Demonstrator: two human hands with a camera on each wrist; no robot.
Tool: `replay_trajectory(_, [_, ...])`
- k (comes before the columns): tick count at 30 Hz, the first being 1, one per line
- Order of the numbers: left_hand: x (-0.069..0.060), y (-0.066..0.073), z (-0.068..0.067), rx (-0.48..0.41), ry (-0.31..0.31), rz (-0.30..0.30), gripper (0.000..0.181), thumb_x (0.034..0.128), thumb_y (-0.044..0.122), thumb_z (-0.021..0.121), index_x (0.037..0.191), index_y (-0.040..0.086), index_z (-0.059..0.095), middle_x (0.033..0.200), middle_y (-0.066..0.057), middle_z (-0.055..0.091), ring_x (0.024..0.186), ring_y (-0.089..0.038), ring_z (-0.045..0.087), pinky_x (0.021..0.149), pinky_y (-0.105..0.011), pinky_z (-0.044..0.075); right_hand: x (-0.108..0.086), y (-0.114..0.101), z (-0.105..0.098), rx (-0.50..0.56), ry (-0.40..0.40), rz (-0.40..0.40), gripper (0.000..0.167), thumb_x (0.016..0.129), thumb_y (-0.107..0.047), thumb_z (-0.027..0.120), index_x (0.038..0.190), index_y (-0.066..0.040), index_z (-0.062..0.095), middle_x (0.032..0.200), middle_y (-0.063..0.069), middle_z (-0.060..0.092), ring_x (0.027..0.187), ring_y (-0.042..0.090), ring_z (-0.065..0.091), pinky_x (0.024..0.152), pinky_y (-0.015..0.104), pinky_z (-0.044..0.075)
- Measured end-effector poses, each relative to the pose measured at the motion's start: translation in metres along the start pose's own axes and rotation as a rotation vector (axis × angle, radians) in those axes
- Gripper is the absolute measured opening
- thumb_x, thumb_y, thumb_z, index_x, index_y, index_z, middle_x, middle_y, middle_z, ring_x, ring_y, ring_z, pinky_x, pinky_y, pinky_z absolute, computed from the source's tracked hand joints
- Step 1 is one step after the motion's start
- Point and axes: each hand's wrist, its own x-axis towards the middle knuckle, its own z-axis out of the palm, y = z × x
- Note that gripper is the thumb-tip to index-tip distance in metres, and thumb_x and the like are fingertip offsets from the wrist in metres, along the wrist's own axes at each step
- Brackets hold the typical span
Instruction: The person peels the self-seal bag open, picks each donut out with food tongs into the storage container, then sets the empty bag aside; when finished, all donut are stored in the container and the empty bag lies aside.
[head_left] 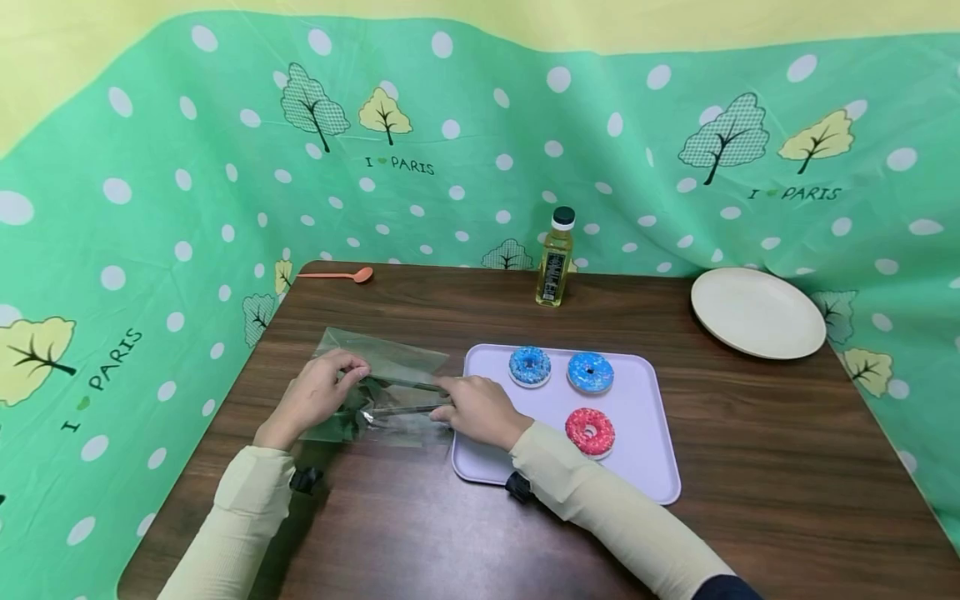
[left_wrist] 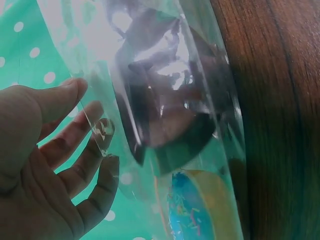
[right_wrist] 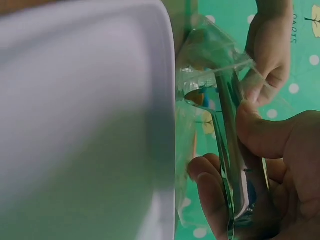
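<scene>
A clear plastic bag [head_left: 405, 354] lies left of the tray, its upper film raised. At the bag's edge my left hand [head_left: 318, 387] pinches the film between thumb and fingers. My right hand [head_left: 480, 408] holds shiny metal tongs [right_wrist: 235, 150], thumb on one arm and fingers on the other. The tongs reach into the bag; a broad, dark, glossy tong head [left_wrist: 165, 85] shows through the plastic. A blue doughnut [left_wrist: 187, 205] with sprinkles and a tan side appears through the film. Whether it is inside the bag, I cannot tell.
The lilac tray [head_left: 637, 467] bears two blue doughnuts [head_left: 590, 372] and a red doughnut [head_left: 590, 432], under and beyond my right forearm. Along the back are an orange spoon [head_left: 337, 275], an oil bottle [head_left: 555, 258] and a white plate [head_left: 757, 312]. Patterned cloth borders the table.
</scene>
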Motion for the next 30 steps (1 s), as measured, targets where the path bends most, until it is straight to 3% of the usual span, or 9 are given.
replay_trajectory(6, [0.002,0.000,0.000,-0.001,-0.005,0.010,0.019,0.1039,0.027,0.059,0.107,0.015,0.074,0.115,-0.005,0.066,0.108,-0.029,0.063,0.085,-0.052,0.051,0.009,-0.003,0.004,-0.009,-0.036,0.015,0.052,0.093,-0.038,0.073,0.137,-0.011,0.063,0.121,0.005,0.071,0.098,0.024,0.069,0.080,0.046,0.055])
replay_trajectory(17, [0.002,0.001,0.001,0.002,-0.021,0.013,0.020,0.1043,0.026,0.058,0.109,0.013,0.073,0.116,-0.006,0.066,0.111,-0.030,0.062,0.088,-0.053,0.051,0.023,-0.010,0.014,-0.005,-0.081,0.038,0.050,0.091,-0.042,0.075,0.131,-0.014,0.066,0.114,0.003,0.072,0.098,0.018,0.069,0.073,0.039,0.056])
replay_trajectory(23, [0.002,0.001,0.002,0.003,-0.021,0.023,0.022,0.1045,0.025,0.058,0.111,0.010,0.073,0.116,-0.008,0.066,0.109,-0.030,0.063,0.087,-0.051,0.052,0.026,-0.016,0.012,-0.059,-0.115,0.008,0.037,0.091,-0.040,0.075,0.117,-0.014,0.069,0.091,-0.001,0.071,0.084,0.017,0.068,0.065,0.039,0.053])
replay_trajectory(27, [0.001,0.000,0.002,0.008,-0.016,0.025,0.023,0.1042,0.025,0.058,0.112,0.009,0.073,0.115,-0.008,0.067,0.108,-0.030,0.063,0.087,-0.052,0.052,0.026,-0.019,0.012,-0.085,-0.085,-0.023,0.027,0.091,-0.038,0.075,0.100,-0.013,0.069,0.069,-0.007,0.057,0.069,0.013,0.061,0.059,0.036,0.049])
replay_trajectory(30, [0.001,0.000,0.003,0.005,-0.015,0.026,0.022,0.1042,0.024,0.059,0.111,0.009,0.073,0.115,-0.008,0.067,0.107,-0.030,0.063,0.087,-0.051,0.051,0.024,-0.020,0.012,-0.086,-0.066,-0.036,0.024,0.092,-0.036,0.075,0.094,-0.014,0.067,0.064,-0.009,0.050,0.063,0.012,0.058,0.057,0.034,0.047])
